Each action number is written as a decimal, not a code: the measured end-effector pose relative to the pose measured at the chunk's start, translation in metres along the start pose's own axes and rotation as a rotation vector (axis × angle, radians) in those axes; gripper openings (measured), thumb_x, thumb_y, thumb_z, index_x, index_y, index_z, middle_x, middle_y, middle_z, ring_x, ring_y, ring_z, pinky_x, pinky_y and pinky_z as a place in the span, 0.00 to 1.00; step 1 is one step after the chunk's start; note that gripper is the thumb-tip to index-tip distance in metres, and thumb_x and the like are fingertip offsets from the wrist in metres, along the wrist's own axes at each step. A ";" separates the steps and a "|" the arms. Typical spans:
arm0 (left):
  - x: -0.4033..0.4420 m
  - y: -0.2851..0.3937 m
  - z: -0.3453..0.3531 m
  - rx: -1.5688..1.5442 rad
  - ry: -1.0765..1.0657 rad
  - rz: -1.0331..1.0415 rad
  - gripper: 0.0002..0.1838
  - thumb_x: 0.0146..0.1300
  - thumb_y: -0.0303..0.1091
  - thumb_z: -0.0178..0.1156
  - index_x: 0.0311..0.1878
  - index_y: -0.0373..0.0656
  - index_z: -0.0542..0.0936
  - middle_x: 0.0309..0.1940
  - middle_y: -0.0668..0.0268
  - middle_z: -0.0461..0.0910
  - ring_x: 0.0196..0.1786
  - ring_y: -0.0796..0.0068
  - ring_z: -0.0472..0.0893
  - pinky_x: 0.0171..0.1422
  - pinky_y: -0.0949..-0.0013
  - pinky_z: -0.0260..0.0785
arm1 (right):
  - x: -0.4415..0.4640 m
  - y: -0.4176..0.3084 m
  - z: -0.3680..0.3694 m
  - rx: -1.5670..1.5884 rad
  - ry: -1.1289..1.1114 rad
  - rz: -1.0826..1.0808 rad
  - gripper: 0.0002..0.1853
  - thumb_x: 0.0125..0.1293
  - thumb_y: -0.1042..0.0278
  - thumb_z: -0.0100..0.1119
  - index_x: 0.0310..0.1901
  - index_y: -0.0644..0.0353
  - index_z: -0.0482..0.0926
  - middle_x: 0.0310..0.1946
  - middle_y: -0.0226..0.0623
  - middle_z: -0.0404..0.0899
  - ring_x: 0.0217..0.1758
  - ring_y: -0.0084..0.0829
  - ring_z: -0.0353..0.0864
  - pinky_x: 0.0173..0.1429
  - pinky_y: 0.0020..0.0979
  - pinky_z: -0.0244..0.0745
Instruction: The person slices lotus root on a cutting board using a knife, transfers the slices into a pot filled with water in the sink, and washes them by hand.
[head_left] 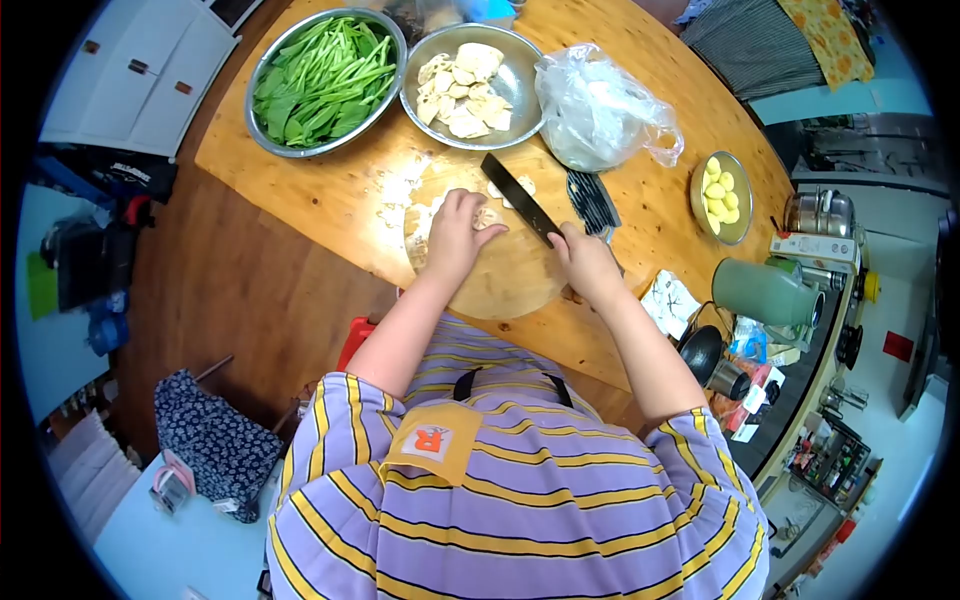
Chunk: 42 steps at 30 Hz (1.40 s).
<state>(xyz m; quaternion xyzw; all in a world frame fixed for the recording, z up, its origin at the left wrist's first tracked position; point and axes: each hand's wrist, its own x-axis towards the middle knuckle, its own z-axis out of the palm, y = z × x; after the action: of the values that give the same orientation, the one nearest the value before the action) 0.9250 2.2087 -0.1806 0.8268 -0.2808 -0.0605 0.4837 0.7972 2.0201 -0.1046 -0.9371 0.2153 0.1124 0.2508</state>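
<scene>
So, head view, the only one here: the right hand (pixel 585 262) has its fingers wrapped tight round the handle of a dark-bladed knife (pixel 518 198), which lies slantwise over a round cutting board (pixel 510 285). The left hand (pixel 458 235) is partly open, fingers bent and thumb spread well apart, down over some pale slices (pixel 486 217) on the board. Can't tell if the fingertips are actually pinching any. More of the same pale bits sit by the blade, kinda half hidden by it.

Board's on a wooden surface (pixel 315 205). Along its far side, left to right, you've got a metal bowl of greens (pixel 325 82), a metal bowl of pale pieces (pixel 522 75) and a clear plastic bag (pixel 605 110). A black slotted tool (pixel 590 203) lies just right of the board, and farther right there's a bowl of yellow potato-like things (pixel 741 222).
</scene>
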 end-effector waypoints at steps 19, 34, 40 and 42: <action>-0.031 -0.030 0.012 -0.078 0.112 0.104 0.04 0.61 0.24 0.68 0.38 0.39 0.83 0.40 0.58 0.83 0.46 0.54 0.81 0.52 0.59 0.75 | -0.010 -0.021 0.012 -0.164 -0.205 -0.008 0.16 0.78 0.56 0.49 0.43 0.62 0.76 0.31 0.56 0.84 0.37 0.59 0.84 0.44 0.54 0.79; -0.034 -0.032 0.015 -0.047 0.114 0.136 0.03 0.61 0.23 0.67 0.38 0.39 0.83 0.40 0.57 0.83 0.47 0.54 0.81 0.54 0.58 0.74 | 0.000 0.003 0.055 -0.069 -0.137 -0.059 0.20 0.77 0.52 0.50 0.42 0.63 0.82 0.36 0.51 0.86 0.42 0.54 0.86 0.49 0.50 0.80; -0.032 -0.026 0.011 -0.029 0.099 0.176 0.04 0.61 0.25 0.67 0.39 0.38 0.82 0.41 0.56 0.82 0.47 0.52 0.80 0.54 0.58 0.74 | 0.003 -0.005 0.055 -0.006 -0.188 0.065 0.22 0.77 0.49 0.51 0.44 0.63 0.81 0.39 0.55 0.85 0.43 0.56 0.85 0.50 0.51 0.79; -0.033 -0.030 0.011 0.028 0.061 0.171 0.05 0.62 0.26 0.67 0.38 0.38 0.81 0.40 0.55 0.81 0.47 0.51 0.80 0.55 0.59 0.74 | 0.010 0.001 0.044 0.062 -0.159 0.036 0.22 0.77 0.48 0.52 0.45 0.64 0.81 0.39 0.55 0.85 0.43 0.57 0.85 0.50 0.50 0.78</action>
<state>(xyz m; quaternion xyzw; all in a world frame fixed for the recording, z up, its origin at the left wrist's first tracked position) 0.9054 2.2283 -0.2171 0.8080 -0.3363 0.0103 0.4837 0.8006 2.0384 -0.1453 -0.9130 0.2147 0.1841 0.2939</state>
